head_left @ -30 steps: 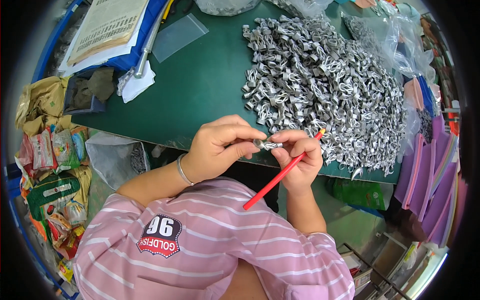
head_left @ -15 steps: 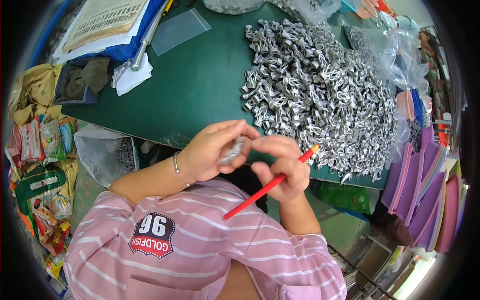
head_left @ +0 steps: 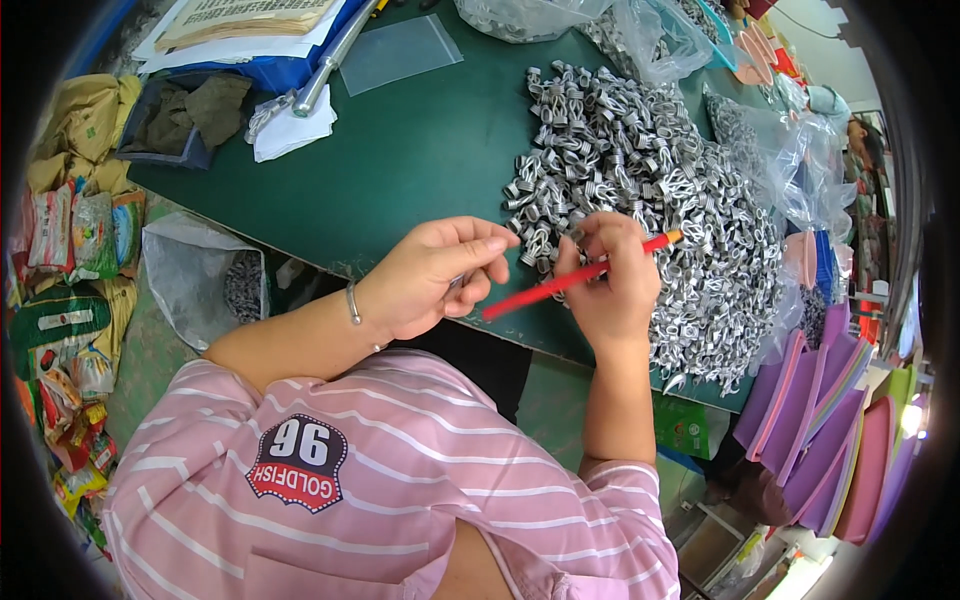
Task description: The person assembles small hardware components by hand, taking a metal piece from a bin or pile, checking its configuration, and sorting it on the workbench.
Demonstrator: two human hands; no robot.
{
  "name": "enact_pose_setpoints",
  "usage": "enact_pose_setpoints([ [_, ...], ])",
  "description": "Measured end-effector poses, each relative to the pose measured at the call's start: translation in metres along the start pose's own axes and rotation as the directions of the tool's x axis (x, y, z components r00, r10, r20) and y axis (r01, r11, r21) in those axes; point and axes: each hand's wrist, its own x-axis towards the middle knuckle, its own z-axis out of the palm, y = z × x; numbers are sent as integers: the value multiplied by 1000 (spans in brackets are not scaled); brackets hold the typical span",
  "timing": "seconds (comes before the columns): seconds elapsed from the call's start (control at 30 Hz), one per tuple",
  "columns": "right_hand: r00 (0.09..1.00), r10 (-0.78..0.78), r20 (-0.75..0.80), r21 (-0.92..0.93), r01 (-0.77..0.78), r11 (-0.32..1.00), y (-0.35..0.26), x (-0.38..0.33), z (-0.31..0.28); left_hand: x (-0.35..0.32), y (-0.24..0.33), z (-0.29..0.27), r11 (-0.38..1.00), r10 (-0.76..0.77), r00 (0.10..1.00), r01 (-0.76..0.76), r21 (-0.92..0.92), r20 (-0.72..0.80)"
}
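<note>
My left hand [head_left: 430, 280] is curled, palm up, near the table's front edge. A grey glint of a small metal piece [head_left: 457, 279] shows between its bent fingers; most of it is hidden. My right hand [head_left: 617, 280] holds a red pencil [head_left: 548, 290] slanted across its fingers, the blunt yellowish end up to the right. Thumb and forefinger of that hand reach to the left edge of a large heap of small silver-grey metal fittings [head_left: 690, 190], each with a ribbed collar and a loop. Whether they pinch a fitting I cannot tell.
The heap lies on a green table [head_left: 420, 150]. Clear plastic bags [head_left: 800, 165] stand behind and right of it. Far left are a blue tray [head_left: 250, 75] with papers, a metal rod [head_left: 325, 65] and a small dark bin [head_left: 170, 150]. A white sack [head_left: 190, 280] stands below the table edge.
My right hand, with the red pencil, has moved away from the left hand, forward and right to the heap. My left hand's fingers have curled in more over the metal piece.
</note>
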Motion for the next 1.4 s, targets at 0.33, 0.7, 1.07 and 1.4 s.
enact_pose_setpoints([
  [0.33,913,403,-60,712,-244,659,-32,-32,8,-1,-5,4,964,78,995,-90,251,56],
  [0.7,905,425,36,933,-183,309,-26,-59,21,-7,-14,7,664,396,886,-458,592,242],
  [1.07,946,68,-316,433,80,898,-46,-49,10,-7,-27,0,981,52,987,-79,175,154],
  [1.4,977,14,-212,419,78,904,-68,-50,22,-27,-27,-14,987,-58,976,24,162,209],
])
